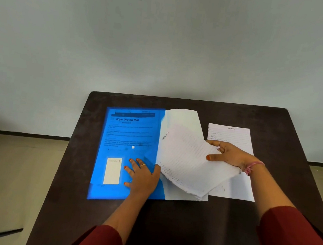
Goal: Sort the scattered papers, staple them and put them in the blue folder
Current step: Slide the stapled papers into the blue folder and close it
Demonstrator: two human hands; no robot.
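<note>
I am counting one translucent blue plastic folder (124,154) lying on the dark brown table (164,233), toward its left side. Through the folder's cover I am reading one printed sheet (129,132) headed "Wipe Drying Mat", and I am seeing one small white label (112,171) near the folder's near left corner. One plain white sheet (185,121) is sticking out from the folder's right edge.

I am seeing one bundle of ruled white papers with a torn perforated edge (188,165), tilted and lifted over the folder's right edge. How many sheets are in the bundle, I cannot tell. Farther right, one ruled handwritten page (233,136) is lying flat on the table, partly covered by the bundle and the hand.

Two hands are showing, both coming out of dark red sleeves (294,242). The left hand (142,176) is resting flat on the folder's near right part, fingers spread and straight, pressing the cover down. The right hand (231,155) is gripping the bundle's right edge, thumb on top and fingers curled beneath it. A pink thread band (254,166) is sitting on the right wrist.
</note>
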